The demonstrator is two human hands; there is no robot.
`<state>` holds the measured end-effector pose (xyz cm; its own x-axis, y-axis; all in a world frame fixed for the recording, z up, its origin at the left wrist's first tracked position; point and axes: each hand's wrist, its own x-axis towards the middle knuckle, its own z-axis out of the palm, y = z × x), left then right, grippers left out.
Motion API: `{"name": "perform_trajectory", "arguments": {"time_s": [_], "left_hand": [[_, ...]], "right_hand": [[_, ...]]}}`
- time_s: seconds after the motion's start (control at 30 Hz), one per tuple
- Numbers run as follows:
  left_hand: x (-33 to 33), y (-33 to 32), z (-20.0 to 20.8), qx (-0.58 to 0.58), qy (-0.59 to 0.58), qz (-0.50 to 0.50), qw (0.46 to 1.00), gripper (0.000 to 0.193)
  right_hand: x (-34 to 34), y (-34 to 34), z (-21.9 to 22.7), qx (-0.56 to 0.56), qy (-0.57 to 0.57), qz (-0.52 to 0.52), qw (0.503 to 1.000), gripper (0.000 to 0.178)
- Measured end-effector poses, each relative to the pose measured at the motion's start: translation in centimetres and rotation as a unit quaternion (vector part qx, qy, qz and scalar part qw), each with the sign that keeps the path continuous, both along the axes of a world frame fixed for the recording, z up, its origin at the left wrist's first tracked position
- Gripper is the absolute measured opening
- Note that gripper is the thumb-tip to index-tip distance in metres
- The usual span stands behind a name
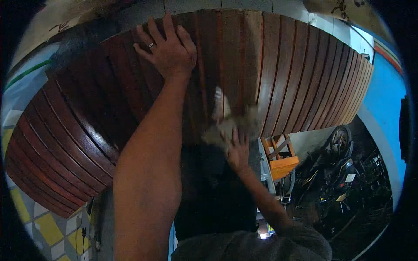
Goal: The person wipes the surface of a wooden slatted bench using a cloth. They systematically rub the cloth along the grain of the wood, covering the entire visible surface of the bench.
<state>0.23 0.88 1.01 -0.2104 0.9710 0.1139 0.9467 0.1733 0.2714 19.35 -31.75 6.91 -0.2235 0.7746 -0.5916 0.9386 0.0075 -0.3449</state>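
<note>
A long panel of dark reddish-brown wooden slats (300, 74) stretches across in front of me, bowed by the lens. My left hand (170, 54), with a ring on one finger, lies flat with fingers spread on the panel near its far edge. Closer to me, my right hand (237, 150) presses a pale, crumpled cloth (244, 124) against the slats at the panel's near edge. The cloth is smeared by motion, and part of it sticks up toward the far side. The slats are glossy on the left and lighter at the far right end.
An orange-brown wooden frame (283, 163) stands below the panel on the right. Beyond it is a dark motorcycle (342, 174), beside a blue wall (385, 104). Yellow and white patterned tiles (48, 228) show at lower left, with a black plug and cord (83, 232).
</note>
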Motion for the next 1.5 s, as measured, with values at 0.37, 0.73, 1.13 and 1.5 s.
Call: {"name": "perform_trajectory", "arguments": {"time_s": [0.37,0.73,1.13,1.5], "left_hand": [[-0.1,0.0,-0.7,0.006,0.032,-0.007,0.999,0.047],[-0.6,-0.2,-0.5,0.012,0.037,-0.002,0.999,0.047],[-1.3,-0.3,-0.6,0.024,0.027,-0.018,0.999,0.049],[-1.3,-0.4,-0.9,0.035,0.031,-0.032,0.998,0.051]], "right_hand": [[1.3,29.5,-4.3,0.313,-0.065,-0.034,0.947,0.076],[3.5,-0.3,1.8,-0.033,-0.007,-0.047,0.998,0.063],[3.3,26.2,-4.7,0.307,-0.026,-0.114,0.945,0.056],[5.2,5.1,-0.8,0.143,-0.059,-0.114,0.981,0.067]]}}
